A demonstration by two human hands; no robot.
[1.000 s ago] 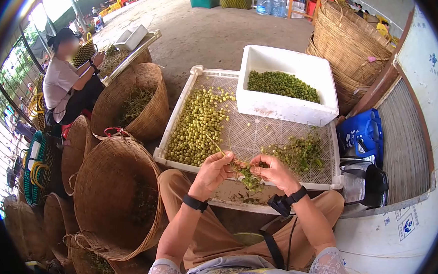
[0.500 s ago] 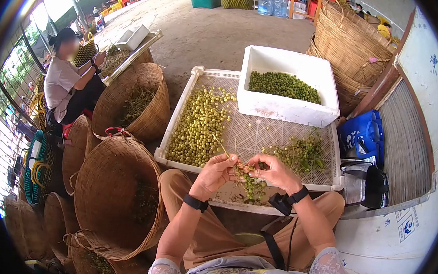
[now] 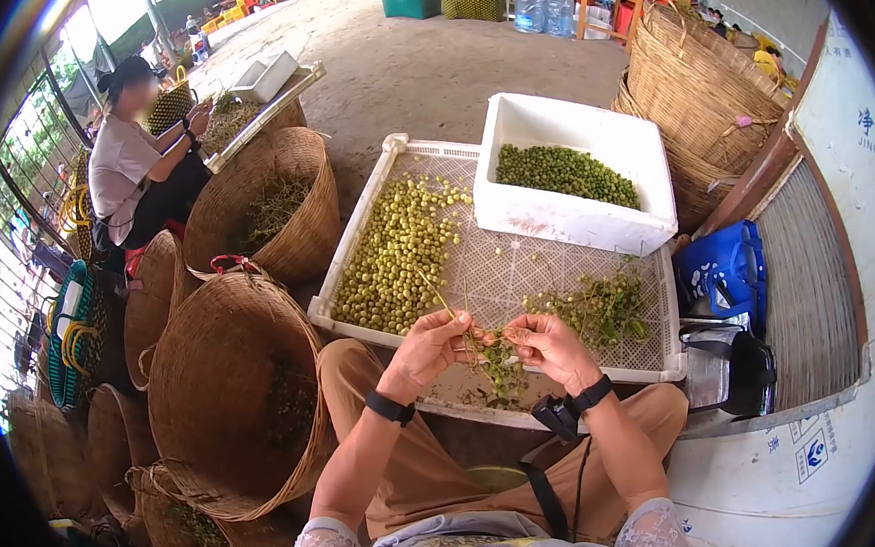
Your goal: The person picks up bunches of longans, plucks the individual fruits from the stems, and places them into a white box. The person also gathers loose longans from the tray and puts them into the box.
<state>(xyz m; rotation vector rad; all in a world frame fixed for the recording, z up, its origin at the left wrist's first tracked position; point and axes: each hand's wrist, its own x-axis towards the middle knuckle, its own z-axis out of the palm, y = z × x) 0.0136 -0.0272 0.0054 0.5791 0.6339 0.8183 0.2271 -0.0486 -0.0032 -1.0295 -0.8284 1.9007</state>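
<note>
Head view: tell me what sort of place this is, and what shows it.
Probably a produce-sorting area: a mesh tray holds loose yellow-green fruit, a white foam box holds greener fruit, and a large wicker basket sits beside the tray.

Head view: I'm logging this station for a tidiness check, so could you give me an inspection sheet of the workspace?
Surface: white mesh tray, partly covered.
Job's things: green sprig, held; loose yellow-green fruit at the tray's left; leafy stem pile at its right; white foam box of darker green fruit at its far right corner.
Clutter: blue bag right of the tray.
Hands: left hand and right hand both grip the sprig.
Cables: thin dark cord below the right hand; ends unclear.
Surroundings: large wicker basket at left; another person seated beyond it.
</note>
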